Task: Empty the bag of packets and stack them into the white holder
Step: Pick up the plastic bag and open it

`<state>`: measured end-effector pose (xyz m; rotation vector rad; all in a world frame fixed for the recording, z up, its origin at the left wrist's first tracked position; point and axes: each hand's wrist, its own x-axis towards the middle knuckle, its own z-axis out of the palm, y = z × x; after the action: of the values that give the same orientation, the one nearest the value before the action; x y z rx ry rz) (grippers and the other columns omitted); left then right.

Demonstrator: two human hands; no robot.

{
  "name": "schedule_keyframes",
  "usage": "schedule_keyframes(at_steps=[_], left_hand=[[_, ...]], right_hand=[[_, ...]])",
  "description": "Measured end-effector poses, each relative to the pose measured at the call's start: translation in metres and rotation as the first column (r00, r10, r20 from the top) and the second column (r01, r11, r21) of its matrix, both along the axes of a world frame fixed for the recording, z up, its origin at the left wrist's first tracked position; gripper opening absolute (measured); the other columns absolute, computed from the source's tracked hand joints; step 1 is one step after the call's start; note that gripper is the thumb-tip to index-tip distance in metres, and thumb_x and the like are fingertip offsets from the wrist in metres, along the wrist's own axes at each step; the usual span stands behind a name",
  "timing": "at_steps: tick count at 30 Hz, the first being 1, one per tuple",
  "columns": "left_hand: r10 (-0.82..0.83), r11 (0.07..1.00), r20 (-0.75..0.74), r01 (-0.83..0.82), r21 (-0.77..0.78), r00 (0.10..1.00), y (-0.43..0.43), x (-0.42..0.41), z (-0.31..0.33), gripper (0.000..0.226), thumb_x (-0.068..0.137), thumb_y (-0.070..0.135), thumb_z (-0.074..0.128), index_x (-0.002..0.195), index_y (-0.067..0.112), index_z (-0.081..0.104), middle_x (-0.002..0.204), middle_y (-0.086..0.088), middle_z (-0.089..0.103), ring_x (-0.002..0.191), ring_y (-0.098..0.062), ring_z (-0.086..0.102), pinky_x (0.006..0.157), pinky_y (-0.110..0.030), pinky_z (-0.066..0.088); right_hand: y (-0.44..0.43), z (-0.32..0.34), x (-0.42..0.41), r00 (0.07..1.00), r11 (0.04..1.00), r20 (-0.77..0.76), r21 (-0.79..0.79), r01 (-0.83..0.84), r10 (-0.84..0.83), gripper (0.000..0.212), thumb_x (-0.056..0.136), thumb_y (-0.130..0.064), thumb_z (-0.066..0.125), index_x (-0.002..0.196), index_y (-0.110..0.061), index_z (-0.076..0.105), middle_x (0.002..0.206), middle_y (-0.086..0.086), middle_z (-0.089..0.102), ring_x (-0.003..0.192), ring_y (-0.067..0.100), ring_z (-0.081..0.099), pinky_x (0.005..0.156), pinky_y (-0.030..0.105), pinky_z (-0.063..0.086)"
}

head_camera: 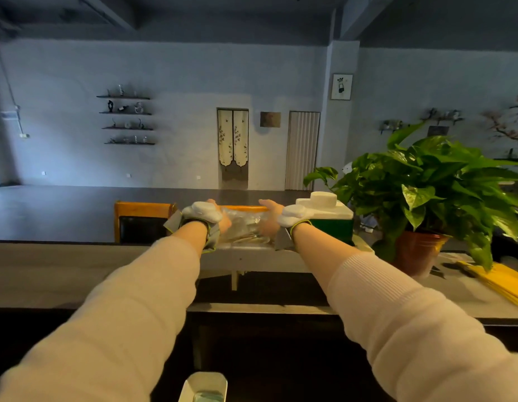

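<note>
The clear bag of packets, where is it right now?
In the head view, the clear bag of packets sits centre frame on the grey counter, gripped between the left hand and right hand, just left of the green-and-white box.

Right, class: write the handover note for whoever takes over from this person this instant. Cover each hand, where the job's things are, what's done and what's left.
Left hand: gripping the left side of the clear plastic bag of packets, held over the grey shelf.
Right hand: gripping the bag's right side.
White oblong holder: at the bottom edge of view, near the body; no stacked packets can be made out in it.
Done: bag picked up in both hands.
Left: open the bag, tip the packets out, stack them in the holder.
Nearby: potted green plant and white-and-green box to the right.
</note>
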<state>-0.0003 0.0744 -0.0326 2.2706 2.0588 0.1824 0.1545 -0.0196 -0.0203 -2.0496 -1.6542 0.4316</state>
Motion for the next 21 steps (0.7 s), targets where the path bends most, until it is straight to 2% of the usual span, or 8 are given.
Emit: schedule_keyframes(at_steps=[2,3,6,10,14,18,20,21], left_hand=[[-0.062,0.997,0.047,0.064,-0.037,0.997,0.001,0.001,0.001,0.097,0.067,0.058,0.046,0.150,0.021,0.013,0.157,-0.006,0.024,0.143,-0.031,0.027,0.115,-0.044,0.027],[-0.076,0.996,0.049,0.078,-0.046,0.996,-0.004,0.000,0.003,0.094,0.071,0.055,0.053,0.150,0.021,0.016,0.156,-0.008,0.027,0.141,-0.033,0.031,0.113,-0.043,0.029],[-0.117,0.992,-0.008,0.116,-0.051,0.993,-0.010,0.001,0.000,0.071,0.082,0.048,0.054,0.144,0.024,0.031,0.145,-0.009,0.042,0.129,-0.032,0.045,0.103,-0.040,0.037],[-0.105,0.987,0.044,0.110,-0.118,0.994,0.022,0.001,-0.025,0.060,0.075,0.049,0.045,0.128,0.021,0.045,0.124,-0.008,0.056,0.102,-0.027,0.054,0.090,-0.033,0.039],[-0.166,0.986,0.081,0.165,0.019,0.983,0.024,0.007,-0.024,0.055,0.068,0.046,0.044,0.113,0.016,0.058,0.111,-0.011,0.064,0.099,-0.032,0.061,0.085,-0.037,0.045],[-0.240,0.963,0.158,0.214,0.166,0.958,-0.040,0.006,0.007,0.017,0.083,0.030,0.046,0.095,0.020,0.054,0.103,-0.011,0.060,0.095,-0.034,0.058,0.085,-0.041,0.047],[-0.265,0.952,0.311,0.198,0.233,0.913,-0.054,0.005,0.019,0.018,0.088,0.029,0.045,0.101,0.019,0.055,0.099,-0.010,0.055,0.093,-0.031,0.055,0.080,-0.038,0.044],[-0.286,0.951,0.438,0.195,0.241,0.852,-0.054,0.005,0.023,0.020,0.089,0.028,0.047,0.104,0.018,0.055,0.102,-0.011,0.057,0.091,-0.029,0.055,0.079,-0.036,0.044]], right_hand=[[0.003,-0.007,0.004,0.998,1.000,0.055,-0.022,-0.016,0.017,0.080,0.086,-0.016,0.063,0.151,-0.026,0.016,0.153,0.012,0.032,0.138,0.034,0.035,0.114,0.044,0.031],[0.004,-0.006,0.006,0.988,0.999,0.153,-0.052,-0.013,0.021,0.080,0.088,-0.027,0.063,0.151,-0.029,0.014,0.154,0.010,0.031,0.139,0.034,0.034,0.114,0.045,0.030],[0.003,-0.004,0.008,0.925,0.994,0.379,-0.110,0.025,0.019,0.080,0.085,-0.049,0.061,0.150,-0.032,0.017,0.154,0.005,0.032,0.141,0.033,0.032,0.111,0.044,0.031],[0.010,-0.010,0.004,0.916,0.984,0.398,-0.174,0.031,0.041,0.060,0.089,-0.048,0.054,0.143,-0.026,0.038,0.146,0.004,0.042,0.135,0.030,0.041,0.108,0.038,0.035],[0.006,-0.007,0.004,0.918,0.993,0.396,-0.115,0.030,0.018,0.052,0.092,-0.038,0.052,0.141,-0.025,0.039,0.147,0.011,0.033,0.136,0.032,0.036,0.111,0.042,0.032],[-0.017,0.000,-0.001,0.931,0.999,0.363,0.030,0.027,-0.036,0.043,0.087,-0.035,0.058,0.128,-0.026,0.048,0.134,0.006,0.044,0.122,0.030,0.051,0.098,0.041,0.043],[-0.023,0.008,-0.003,0.957,0.994,0.290,0.111,-0.012,-0.021,0.040,0.086,-0.032,0.060,0.123,-0.022,0.051,0.126,0.007,0.055,0.113,0.031,0.057,0.089,0.038,0.046],[-0.024,0.013,-0.002,0.967,0.989,0.253,0.143,-0.029,-0.009,0.039,0.086,-0.033,0.061,0.122,-0.020,0.052,0.121,0.008,0.059,0.109,0.031,0.059,0.086,0.037,0.047]])
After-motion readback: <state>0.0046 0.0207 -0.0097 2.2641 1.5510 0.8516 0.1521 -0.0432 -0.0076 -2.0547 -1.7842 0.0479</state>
